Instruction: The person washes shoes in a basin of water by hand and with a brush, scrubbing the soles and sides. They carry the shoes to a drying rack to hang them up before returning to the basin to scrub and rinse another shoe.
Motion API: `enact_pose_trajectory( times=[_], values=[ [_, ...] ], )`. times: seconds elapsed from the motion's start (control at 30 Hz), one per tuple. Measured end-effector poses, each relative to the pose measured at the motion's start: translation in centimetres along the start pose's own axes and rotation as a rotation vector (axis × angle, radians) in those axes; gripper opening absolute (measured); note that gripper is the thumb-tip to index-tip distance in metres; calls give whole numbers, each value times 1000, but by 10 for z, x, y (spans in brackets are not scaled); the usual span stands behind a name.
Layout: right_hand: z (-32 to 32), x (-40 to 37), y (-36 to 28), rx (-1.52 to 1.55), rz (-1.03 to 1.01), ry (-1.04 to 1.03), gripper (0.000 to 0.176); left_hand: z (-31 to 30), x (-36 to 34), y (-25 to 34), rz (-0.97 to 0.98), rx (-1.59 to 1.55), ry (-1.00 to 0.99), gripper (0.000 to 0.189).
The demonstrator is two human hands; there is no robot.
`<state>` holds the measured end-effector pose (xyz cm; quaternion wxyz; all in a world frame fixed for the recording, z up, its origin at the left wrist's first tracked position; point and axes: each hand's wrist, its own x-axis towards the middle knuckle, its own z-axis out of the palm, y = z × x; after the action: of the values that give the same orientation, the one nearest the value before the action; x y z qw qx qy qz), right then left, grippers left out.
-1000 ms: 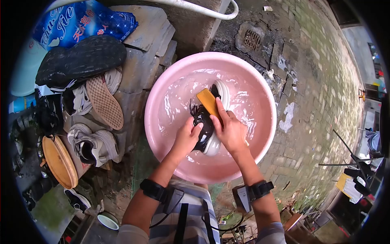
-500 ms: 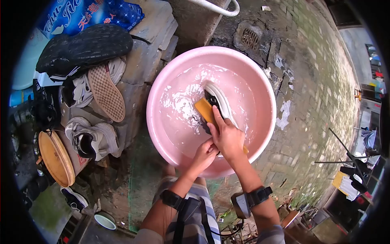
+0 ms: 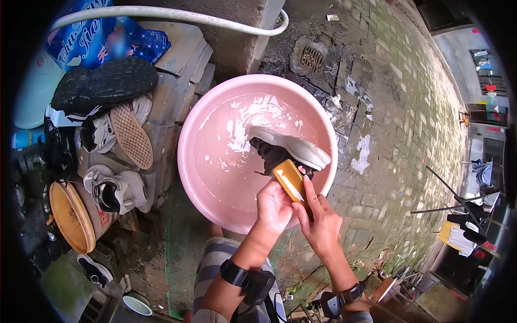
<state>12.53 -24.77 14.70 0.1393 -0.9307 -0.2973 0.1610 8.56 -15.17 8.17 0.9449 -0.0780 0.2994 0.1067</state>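
Observation:
A black shoe with a thick white sole (image 3: 301, 151) is tilted on its side over the water in a pink basin (image 3: 186, 161), its sole turned up and away from me. My left hand (image 3: 273, 205) grips the shoe at its near end, palm up, with the fingers partly hidden behind the brush. In my right hand (image 3: 321, 220) is a yellow-brown scrubbing brush (image 3: 291, 180) with a pale strip of bristles along it. Thumb and fingers are closed around its lower end, and the brush lies just in front of the shoe's black upper.
Stone slabs on the left bear a black shoe (image 3: 105, 89), a tan-soled shoe (image 3: 131, 134), a pair of grey sneakers (image 3: 121, 191) and a blue bag (image 3: 86, 40). A white hose (image 3: 177, 14) crosses behind the basin. Beyond lies a floor drain (image 3: 312, 58).
The shoe has been lifted and turned, its sole now pointing right. The brush has come off it towards me, bristles now showing. My left hand has turned palm up. The camera view has shifted.

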Motion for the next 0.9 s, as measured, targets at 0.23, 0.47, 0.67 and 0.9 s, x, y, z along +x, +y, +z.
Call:
enact_pose_trajectory(
  times=[0.23, 0.47, 0.67, 0.9],
  values=[
    [20, 8, 1, 129, -125, 123, 57, -9, 1, 34, 141, -94, -102, 27],
    [63, 48, 21, 264, 69, 19, 52, -22, -17, 98, 294, -289, 86, 14],
    [99, 96, 6, 370, 249, -120, 49, -49, -24, 127, 437, -303, 260, 19],
    [151, 111, 12, 526, 496, -52, 47, -47, -32, 140, 501, -201, 177, 29]
  ],
)
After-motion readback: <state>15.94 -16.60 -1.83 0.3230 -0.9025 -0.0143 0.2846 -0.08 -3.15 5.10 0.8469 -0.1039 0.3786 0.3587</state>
